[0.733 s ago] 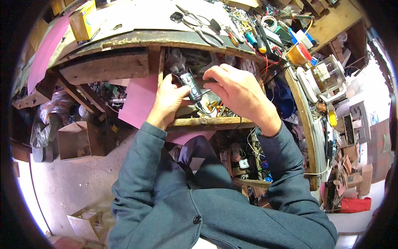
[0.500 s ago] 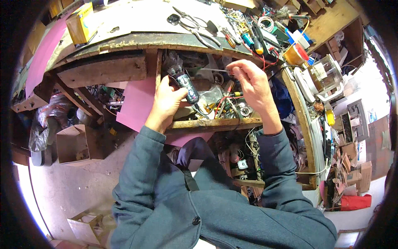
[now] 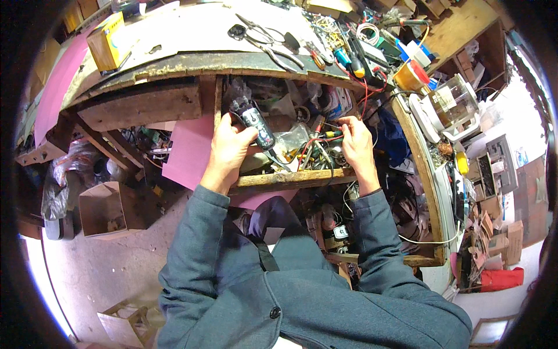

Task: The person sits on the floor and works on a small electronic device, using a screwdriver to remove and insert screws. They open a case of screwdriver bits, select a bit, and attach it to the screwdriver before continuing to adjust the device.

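Note:
My left hand (image 3: pixel 231 145) grips a black elongated device (image 3: pixel 258 128) with white markings and a dark cord at its lower end, held over an open drawer (image 3: pixel 290 177) full of tools, wires and bags. Over the drawer's right side, my right hand (image 3: pixel 357 145) pinches a thin rod-like tool (image 3: pixel 331 124), pointing left. Red and black leads (image 3: pixel 308 145) and yellow-handled tools lie just below it. What the tool's handle looks like is hidden by my fingers.
The worktop (image 3: pixel 174 32) above carries pliers (image 3: pixel 282 58), a yellow box (image 3: pixel 107 43), screwdrivers and tangled wires. A blender-like jug (image 3: pixel 447 102) stands at the right. A cardboard box (image 3: pixel 104 209) sits on the floor at the left. Pink sheets (image 3: pixel 186 148) lie beside the drawer.
My right hand has pulled back from beside the device toward the drawer's right side and lowered, with the thin tool in it. My left hand and the device have moved slightly down.

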Motion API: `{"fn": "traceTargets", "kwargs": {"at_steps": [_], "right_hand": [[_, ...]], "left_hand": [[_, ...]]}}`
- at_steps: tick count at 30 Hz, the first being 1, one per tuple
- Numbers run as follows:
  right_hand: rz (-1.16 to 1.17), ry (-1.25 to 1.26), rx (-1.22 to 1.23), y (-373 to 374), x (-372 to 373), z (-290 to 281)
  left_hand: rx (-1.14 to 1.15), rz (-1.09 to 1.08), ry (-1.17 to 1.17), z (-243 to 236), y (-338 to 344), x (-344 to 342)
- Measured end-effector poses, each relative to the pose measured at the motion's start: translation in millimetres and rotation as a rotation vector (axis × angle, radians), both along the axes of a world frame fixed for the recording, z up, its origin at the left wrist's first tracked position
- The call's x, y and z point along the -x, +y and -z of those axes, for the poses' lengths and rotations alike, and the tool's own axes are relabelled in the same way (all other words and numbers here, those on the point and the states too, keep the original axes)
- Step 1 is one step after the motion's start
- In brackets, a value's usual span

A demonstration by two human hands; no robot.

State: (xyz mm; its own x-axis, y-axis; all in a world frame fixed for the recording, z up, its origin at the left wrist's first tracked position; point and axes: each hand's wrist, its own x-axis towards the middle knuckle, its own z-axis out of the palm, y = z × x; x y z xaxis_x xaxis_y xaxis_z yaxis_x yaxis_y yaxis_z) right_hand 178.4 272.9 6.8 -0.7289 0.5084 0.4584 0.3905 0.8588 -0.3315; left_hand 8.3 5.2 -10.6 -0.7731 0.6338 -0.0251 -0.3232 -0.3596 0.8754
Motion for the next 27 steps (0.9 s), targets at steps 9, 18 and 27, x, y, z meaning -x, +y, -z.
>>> {"fn": "traceTargets", "kwargs": {"at_steps": [9,18,27], "right_hand": [[-0.573,-0.069,0.159,-37,28,-31],[-0.743,-0.88,-0.102,-42,83,-28],[-0.815,-0.74,-0.456,-45,78,-2]], "left_hand": [[0.049,-0.011,0.024,-1,-1,-2],[0.081,0.001,0.055,-3,-2,2],[0.071,0.008,0.09,3,0,4]]}}
